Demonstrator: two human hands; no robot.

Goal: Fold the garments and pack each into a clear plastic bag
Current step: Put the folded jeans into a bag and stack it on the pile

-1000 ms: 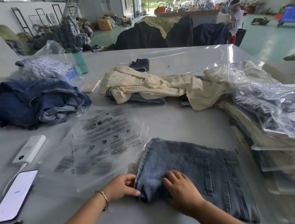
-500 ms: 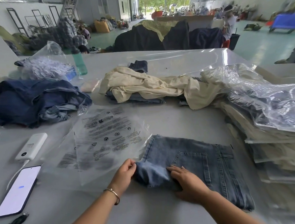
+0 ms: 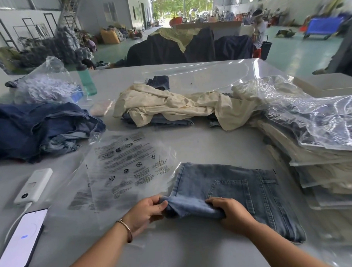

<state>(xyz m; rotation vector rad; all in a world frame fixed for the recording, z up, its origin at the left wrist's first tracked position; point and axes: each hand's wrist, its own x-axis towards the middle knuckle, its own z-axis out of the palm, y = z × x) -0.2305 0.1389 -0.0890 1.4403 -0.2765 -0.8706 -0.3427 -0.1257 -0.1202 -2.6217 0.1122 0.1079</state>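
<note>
Your left hand (image 3: 147, 210) and right hand (image 3: 231, 213) both pinch the folded jeans' (image 3: 239, 188) near edge on the desk (image 3: 186, 255). Folded, not bagged; clear bag (image 3: 127, 169) lies just left. Unfolded garments (image 3: 172, 105) remain.

The clear plastic bag (image 3: 127, 167) in front of me carries blocks of black warning print and small symbols, a triangle among them, but the lettering is too blurred for me to read any word.
</note>
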